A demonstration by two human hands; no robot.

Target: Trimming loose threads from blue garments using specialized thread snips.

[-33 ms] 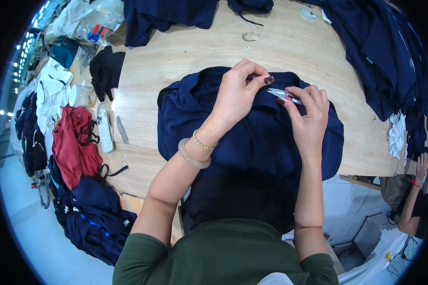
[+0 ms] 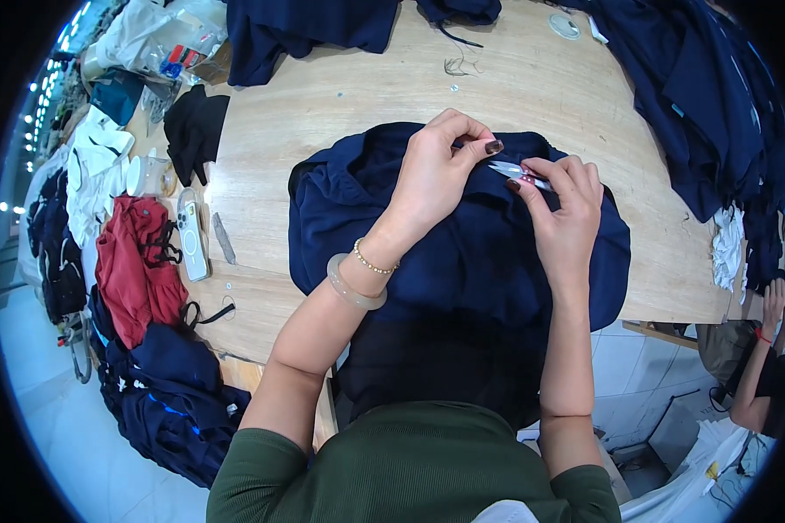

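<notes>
A navy garment [image 2: 488, 253] lies bunched on the table's near side and hangs toward my lap. Above its far part my left hand [image 2: 440, 166] is closed in a pinch, thumb against fingers. Whatever sits in that pinch is too small to make out against the dark cloth. In my right hand [image 2: 571, 205] I hold a pair of thread snips [image 2: 508, 171] between thumb and fingers. Their silver blades point left, just short of my left fingertips and over the cloth.
On the wooden table [image 2: 323, 113], a phone [image 2: 192, 235] lies at left beside red cloth [image 2: 135, 261] and black cloth [image 2: 196, 131]. Navy garments [image 2: 689, 96] cover the far right. Thread scraps [image 2: 460, 66] lie at the back. Another person's hand [image 2: 774, 301] shows at far right.
</notes>
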